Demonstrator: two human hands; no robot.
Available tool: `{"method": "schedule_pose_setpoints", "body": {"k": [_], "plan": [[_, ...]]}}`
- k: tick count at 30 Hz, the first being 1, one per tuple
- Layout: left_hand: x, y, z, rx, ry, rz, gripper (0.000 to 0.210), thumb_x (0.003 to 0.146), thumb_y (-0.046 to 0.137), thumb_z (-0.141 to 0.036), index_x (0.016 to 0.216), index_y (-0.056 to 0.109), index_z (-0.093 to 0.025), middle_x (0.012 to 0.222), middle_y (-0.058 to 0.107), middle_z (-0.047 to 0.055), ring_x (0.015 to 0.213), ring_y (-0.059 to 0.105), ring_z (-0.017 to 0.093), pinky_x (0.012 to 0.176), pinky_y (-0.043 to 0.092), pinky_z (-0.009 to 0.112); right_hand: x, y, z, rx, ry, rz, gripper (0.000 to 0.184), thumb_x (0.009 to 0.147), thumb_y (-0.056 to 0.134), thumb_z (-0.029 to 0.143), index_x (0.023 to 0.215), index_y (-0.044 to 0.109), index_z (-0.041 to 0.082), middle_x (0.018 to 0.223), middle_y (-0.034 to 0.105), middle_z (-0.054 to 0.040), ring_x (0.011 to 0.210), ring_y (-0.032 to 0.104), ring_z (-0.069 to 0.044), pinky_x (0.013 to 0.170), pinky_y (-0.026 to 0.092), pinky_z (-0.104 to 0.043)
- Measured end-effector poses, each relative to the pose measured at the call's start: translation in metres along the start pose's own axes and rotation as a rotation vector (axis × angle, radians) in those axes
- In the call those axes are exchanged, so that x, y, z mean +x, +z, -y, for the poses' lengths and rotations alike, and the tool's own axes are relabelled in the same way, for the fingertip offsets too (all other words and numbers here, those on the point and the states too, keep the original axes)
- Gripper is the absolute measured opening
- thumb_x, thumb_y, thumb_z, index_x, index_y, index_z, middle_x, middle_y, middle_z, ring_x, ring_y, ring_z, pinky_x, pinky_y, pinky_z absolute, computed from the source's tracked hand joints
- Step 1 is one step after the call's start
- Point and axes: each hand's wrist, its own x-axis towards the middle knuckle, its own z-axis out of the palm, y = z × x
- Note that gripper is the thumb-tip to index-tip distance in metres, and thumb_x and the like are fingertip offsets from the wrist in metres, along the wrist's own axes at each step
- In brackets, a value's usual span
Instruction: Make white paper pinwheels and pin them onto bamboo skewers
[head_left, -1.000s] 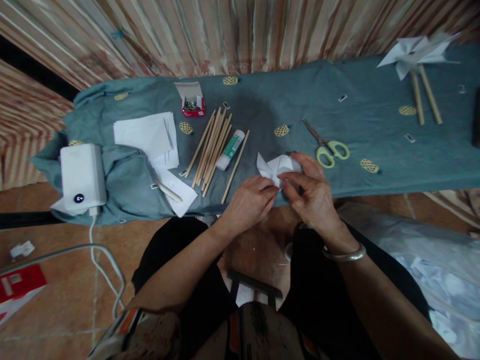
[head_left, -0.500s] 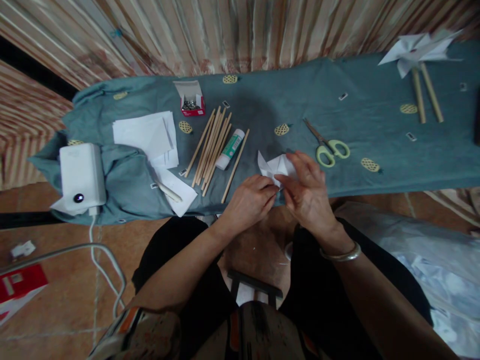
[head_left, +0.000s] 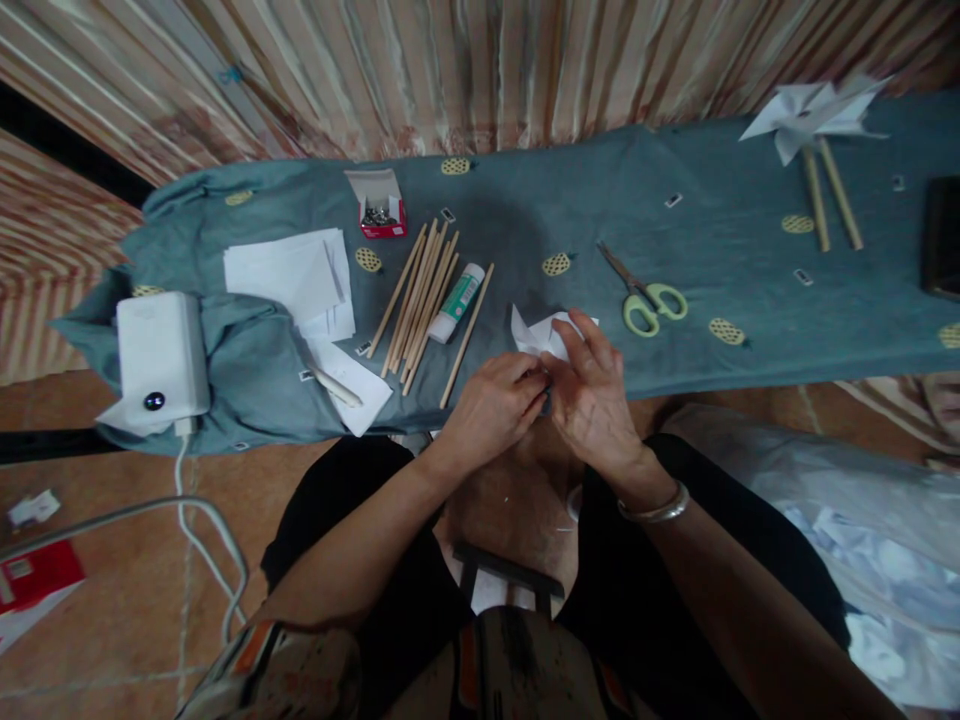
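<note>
Between my two hands is a piece of white folded paper (head_left: 531, 335), shaped like a pinwheel with pointed blades. My left hand (head_left: 496, 405) is closed, its fingertips pinching the paper's near edge. My right hand (head_left: 592, 395) meets it from the other side, thumb and index finger pinched on the paper, other fingers bent over it and hiding part of it. A wooden stick (head_left: 467, 335) lies just left of the paper, beside a glue stick (head_left: 457, 303). Green-handled scissors (head_left: 651, 300) lie to the right of my right hand.
On the cloth-covered table (head_left: 517, 215) lie several wooden sticks (head_left: 420, 300), a red box of metal pins (head_left: 383, 215), white paper sheets (head_left: 289, 270), a pen (head_left: 334, 383) and a white power bank (head_left: 161, 350). Finished pinwheels (head_left: 806, 115) lie far right, near a dark object (head_left: 943, 237).
My right hand has shifted left and inward over the paper, covering more of its right side. My left hand stays almost in place. The view has turned slightly.
</note>
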Motion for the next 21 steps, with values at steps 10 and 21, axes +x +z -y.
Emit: {"method": "schedule_pose_setpoints", "body": {"k": [10,21], "plan": [[-0.001,0.000,0.000,0.032,0.021,-0.049,0.018,0.095,0.052,-0.017,0.101,0.068,-0.012,0.101,0.066,0.009,0.098,0.063,0.020,0.088,0.054,0.035,-0.001,-0.009,-0.018,0.069,0.029,-0.095,0.035,0.093,0.041,0.016,0.122,0.062,0.018,0.141,0.056,-0.0140,0.140,0.043,-0.029,0.109,0.041,-0.051],[0.005,-0.006,0.026,0.127,-0.017,-0.154,0.024,0.090,0.050,-0.010,0.098,0.072,-0.016,0.101,0.068,0.009,0.095,0.061,0.021,0.086,0.053,0.038,0.012,-0.016,-0.039,0.141,0.222,-0.090,0.037,0.091,0.050,0.032,0.121,0.066,0.016,0.103,0.075,-0.0127,0.093,0.070,-0.028,0.087,0.054,-0.042]]}}
